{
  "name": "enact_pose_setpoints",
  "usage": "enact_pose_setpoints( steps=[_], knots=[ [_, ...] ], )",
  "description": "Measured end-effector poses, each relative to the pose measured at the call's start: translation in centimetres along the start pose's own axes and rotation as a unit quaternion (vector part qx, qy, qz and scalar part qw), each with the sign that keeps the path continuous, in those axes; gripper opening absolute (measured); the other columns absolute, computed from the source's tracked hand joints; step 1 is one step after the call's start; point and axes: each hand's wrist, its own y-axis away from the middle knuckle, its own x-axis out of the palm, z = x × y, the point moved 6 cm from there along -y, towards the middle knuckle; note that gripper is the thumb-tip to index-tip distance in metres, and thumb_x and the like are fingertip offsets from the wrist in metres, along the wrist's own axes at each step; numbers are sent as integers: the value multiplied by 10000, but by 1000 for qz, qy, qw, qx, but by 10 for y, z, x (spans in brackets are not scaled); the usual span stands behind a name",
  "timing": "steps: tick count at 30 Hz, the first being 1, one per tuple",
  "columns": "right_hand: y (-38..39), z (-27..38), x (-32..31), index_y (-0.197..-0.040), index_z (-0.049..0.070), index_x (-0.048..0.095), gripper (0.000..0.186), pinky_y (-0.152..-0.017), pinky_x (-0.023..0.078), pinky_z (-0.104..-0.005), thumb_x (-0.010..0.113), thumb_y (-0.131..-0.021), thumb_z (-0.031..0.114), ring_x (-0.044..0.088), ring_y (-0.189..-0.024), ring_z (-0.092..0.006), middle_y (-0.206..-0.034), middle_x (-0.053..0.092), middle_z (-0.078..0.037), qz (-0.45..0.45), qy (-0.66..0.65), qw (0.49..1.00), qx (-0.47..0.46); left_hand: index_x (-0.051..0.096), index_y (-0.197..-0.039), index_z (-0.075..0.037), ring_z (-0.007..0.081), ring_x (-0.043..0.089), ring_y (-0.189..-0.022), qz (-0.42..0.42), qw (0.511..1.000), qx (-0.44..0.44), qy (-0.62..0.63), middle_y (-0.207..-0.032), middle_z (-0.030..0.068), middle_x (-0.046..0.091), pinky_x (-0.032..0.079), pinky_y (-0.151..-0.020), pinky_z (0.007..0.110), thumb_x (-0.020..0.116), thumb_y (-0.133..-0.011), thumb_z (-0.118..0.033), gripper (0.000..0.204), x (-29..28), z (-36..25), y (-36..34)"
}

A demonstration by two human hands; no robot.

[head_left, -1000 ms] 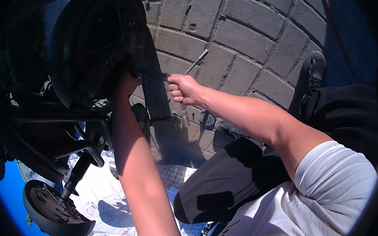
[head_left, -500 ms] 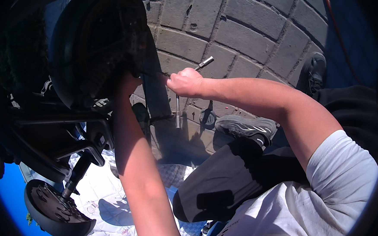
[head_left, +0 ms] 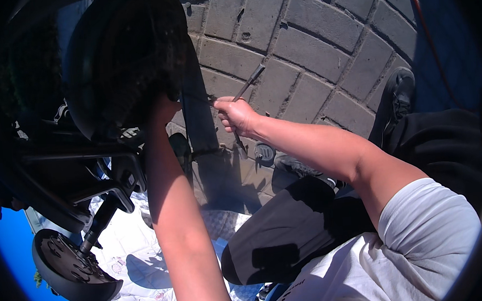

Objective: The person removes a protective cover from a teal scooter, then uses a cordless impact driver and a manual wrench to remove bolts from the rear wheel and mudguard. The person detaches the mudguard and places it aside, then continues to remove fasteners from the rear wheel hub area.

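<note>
My right hand (head_left: 236, 116) is closed around a three-way metal socket wrench (head_left: 249, 81). One arm points up and away over the bricks; another slants down below my fist. A thin dark shaft runs left from the hand toward the wheel (head_left: 125, 58), its far end lost in shadow. My left hand (head_left: 165, 110) reaches in at the wheel's hub, at its lower right side. Deep shade covers its fingers, so what they touch or hold cannot be made out. The wheel, dark with a wide tyre, belongs to a vehicle at my left.
A small round dark cap (head_left: 264, 152) lies on the brick paving (head_left: 322, 29) below my right hand. Black frame tubes (head_left: 81, 152) and a dark rounded part on a stalk (head_left: 74, 265) stand at left. White sheeting (head_left: 131, 256) lies beneath. A red cable (head_left: 430, 39) runs at far right.
The wrench has turned about its shaft: its lower arm has swung right. My right hand has changed its grip and its forearm has dropped. My left hand stays at the hub.
</note>
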Motion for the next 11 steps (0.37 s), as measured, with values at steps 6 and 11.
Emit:
enact_pose_setpoints(
  steps=[6, 11],
  knots=[
    [-9, -8, 5, -710, 151, 361, 232, -379, 209, -253, 483, -908, 159, 245, -417, -70, -560, 299, 50, 61, -112, 991, 26, 579, -1128, 31, 316, 615, -961, 21, 1000, -7, 18, -1020, 216, 633, 479, -832, 405, 723, -608, -187, 582, 0, 0, 0],
    [-27, -27, 0, -754, 118, 365, 259, -376, 207, -265, 518, -922, 241, 248, -407, -89, -551, 306, 33, 123, -300, 926, 192, 566, -1159, 26, 310, 614, -965, 24, 996, 6, 85, -1028, 211, 632, 478, -838, 406, 717, -609, -176, 605, 7, 7, -5]
  ],
)
